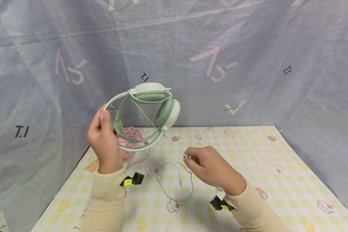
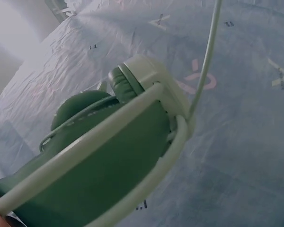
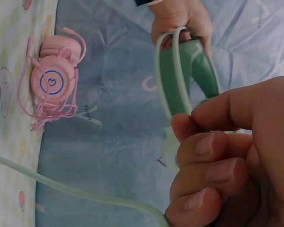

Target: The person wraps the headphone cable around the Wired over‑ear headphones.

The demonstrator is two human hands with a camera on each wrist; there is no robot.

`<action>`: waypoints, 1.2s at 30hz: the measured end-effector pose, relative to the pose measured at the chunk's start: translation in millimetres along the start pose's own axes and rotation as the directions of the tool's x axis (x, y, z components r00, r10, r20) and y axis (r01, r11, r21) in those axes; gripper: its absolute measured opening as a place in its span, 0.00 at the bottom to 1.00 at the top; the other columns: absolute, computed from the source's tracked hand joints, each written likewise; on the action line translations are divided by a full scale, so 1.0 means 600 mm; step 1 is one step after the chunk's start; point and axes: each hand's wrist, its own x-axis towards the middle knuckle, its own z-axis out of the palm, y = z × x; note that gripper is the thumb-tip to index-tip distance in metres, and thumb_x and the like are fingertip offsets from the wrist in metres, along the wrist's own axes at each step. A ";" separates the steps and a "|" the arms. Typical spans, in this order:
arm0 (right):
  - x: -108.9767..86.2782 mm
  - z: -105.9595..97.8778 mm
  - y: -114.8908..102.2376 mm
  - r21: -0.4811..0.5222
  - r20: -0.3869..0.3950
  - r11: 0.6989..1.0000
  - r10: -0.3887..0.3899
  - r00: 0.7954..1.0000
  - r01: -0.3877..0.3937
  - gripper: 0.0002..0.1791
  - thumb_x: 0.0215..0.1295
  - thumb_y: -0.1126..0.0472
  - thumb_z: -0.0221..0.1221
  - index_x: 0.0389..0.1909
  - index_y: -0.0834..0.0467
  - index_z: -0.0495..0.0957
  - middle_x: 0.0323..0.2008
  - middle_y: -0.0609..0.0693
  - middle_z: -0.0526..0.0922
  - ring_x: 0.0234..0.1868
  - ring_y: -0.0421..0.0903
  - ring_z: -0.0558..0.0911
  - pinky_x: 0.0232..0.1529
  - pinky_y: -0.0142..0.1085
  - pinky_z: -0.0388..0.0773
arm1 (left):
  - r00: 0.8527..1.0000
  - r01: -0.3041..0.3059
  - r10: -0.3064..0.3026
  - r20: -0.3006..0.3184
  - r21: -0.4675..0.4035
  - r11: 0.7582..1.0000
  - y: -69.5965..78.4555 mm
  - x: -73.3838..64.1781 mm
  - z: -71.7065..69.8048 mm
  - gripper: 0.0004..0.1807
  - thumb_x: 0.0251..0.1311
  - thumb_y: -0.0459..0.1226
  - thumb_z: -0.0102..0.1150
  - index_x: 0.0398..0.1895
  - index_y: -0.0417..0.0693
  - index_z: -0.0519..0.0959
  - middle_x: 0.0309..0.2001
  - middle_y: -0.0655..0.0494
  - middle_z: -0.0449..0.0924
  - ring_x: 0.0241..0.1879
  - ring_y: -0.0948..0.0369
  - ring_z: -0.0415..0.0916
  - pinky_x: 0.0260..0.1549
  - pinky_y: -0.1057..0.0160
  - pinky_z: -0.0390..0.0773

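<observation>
Pale green over-ear headphones are held up above the table, with their ear cups toward the right. My left hand grips them by the headband, thumb on the near side. In the left wrist view, the double-rail headband with its green inner strap fills the lower left. A thin green cable stretches from the ear cups to my right hand, which pinches it between thumb and forefinger. Part of the cable crosses between the cups. Its lower end lies in a loose loop on the tablecloth, below the right hand.
Pink headphones with a bundled pink cord lie on the table at the back left, partly hidden behind the green headband in the head view. A checkered tablecloth covers the table. Grey printed fabric hangs around the back and sides.
</observation>
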 end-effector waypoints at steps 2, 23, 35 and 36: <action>-0.003 -0.003 -0.005 -0.003 0.005 1.000 -0.003 1.000 0.003 0.15 0.77 0.58 0.55 0.27 0.40 0.72 0.13 0.32 0.56 0.15 0.29 0.53 0.21 0.27 0.59 | 1.000 -0.002 0.002 -0.003 -0.008 1.000 0.000 0.001 -0.001 0.16 0.71 0.40 0.65 0.56 0.42 0.86 0.18 0.61 0.58 0.17 0.64 0.51 0.21 0.70 0.60; -0.041 -0.049 -0.029 -0.170 0.168 0.982 0.106 0.980 -0.077 0.15 0.77 0.51 0.58 0.27 0.43 0.68 0.13 0.34 0.58 0.15 0.30 0.57 0.23 0.29 0.66 | 0.982 -0.187 0.188 0.003 0.056 0.981 -0.010 0.005 -0.002 0.12 0.72 0.35 0.62 0.54 0.41 0.87 0.29 0.57 0.79 0.19 0.67 0.55 0.28 0.71 0.69; -0.058 -0.070 -0.043 -0.350 0.118 0.912 0.268 0.956 -0.213 0.27 0.75 0.50 0.58 0.14 0.47 0.61 0.13 0.37 0.58 0.16 0.34 0.56 0.22 0.30 0.62 | 0.977 -0.199 0.193 0.088 0.061 0.978 -0.016 -0.008 0.009 0.13 0.73 0.36 0.61 0.55 0.40 0.86 0.16 0.60 0.63 0.17 0.66 0.45 0.30 0.67 0.67; -0.059 -0.071 -0.042 -0.359 0.108 0.907 0.275 0.955 -0.220 0.27 0.75 0.50 0.58 0.14 0.47 0.61 0.13 0.37 0.58 0.16 0.34 0.56 0.22 0.30 0.61 | 0.976 -0.202 0.195 0.091 0.062 0.978 -0.015 -0.009 0.010 0.13 0.74 0.35 0.60 0.56 0.40 0.86 0.16 0.60 0.63 0.17 0.66 0.45 0.31 0.67 0.68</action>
